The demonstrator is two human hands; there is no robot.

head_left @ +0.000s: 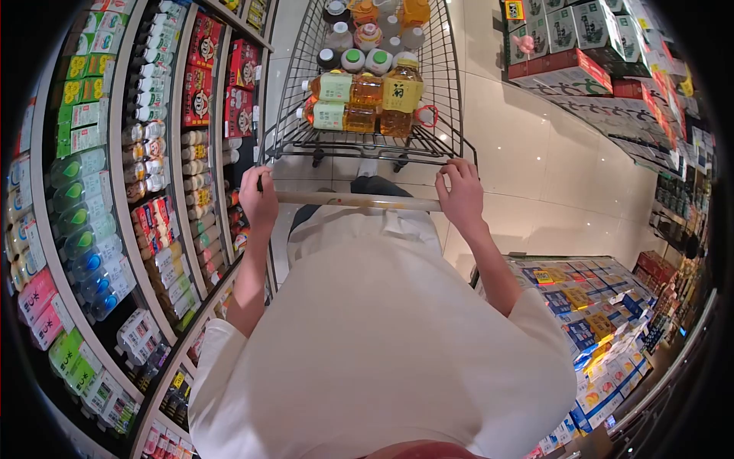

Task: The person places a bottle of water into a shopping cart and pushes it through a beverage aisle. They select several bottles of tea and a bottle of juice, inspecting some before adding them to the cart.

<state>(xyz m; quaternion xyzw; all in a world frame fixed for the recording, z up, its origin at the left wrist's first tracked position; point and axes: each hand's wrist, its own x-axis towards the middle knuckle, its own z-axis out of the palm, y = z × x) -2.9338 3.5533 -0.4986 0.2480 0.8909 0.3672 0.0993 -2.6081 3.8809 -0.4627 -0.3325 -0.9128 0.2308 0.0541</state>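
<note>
My left hand [258, 197] is closed at the left end of the shopping cart's handle [359, 201], and my right hand [462, 195] curls around its right end. Beyond the handle is the cart's wire basket [457, 115], loaded with drinks. Nearest me, two amber drink bottles [336, 116] with pale green labels lie on their sides. Beside them is a larger amber bottle [401, 96] with a yellow label. Green-capped bottles [353, 60], orange drink bottles [415, 13] and several others sit farther forward.
Shelves [115, 176] of bottled and packaged drinks run close along my left. At the right front stands a stack of boxed cartons [562, 38]; another display of blue and yellow boxes [585, 306] is near my right elbow. Pale tiled floor [527, 176] shows between them.
</note>
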